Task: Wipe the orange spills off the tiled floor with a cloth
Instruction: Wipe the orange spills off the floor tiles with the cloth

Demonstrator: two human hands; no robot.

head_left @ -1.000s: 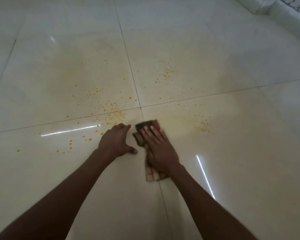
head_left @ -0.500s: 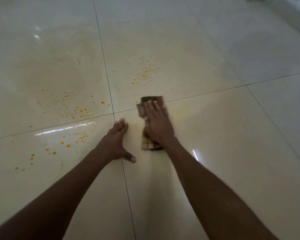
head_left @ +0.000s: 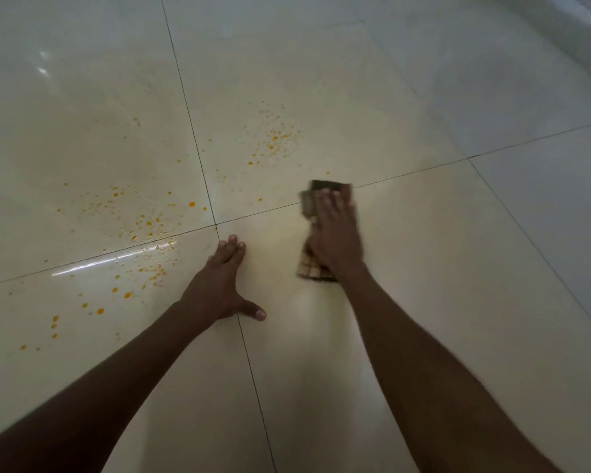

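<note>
Checked brown cloth (head_left: pixel 313 268) is pressed flat on the tiled floor (head_left: pixel 440 268) under the right hand (head_left: pixel 335 237), whose fingers are stretched over it, so that both cloth ends are seen past the fingertips and the wrist. Orange spills (head_left: pixel 144 227) are scattered beside the left hand (head_left: pixel 219 285), which is laid open on the floor and holds nothing, and more drops (head_left: pixel 273 145) are seen beyond the cloth.

Cream glossy floor tiles (head_left: pixel 423 268), orange spills (head_left: pixel 144 227), seemingly brown-and-tan checked cloth (head_left: pixel 309 268).
</note>
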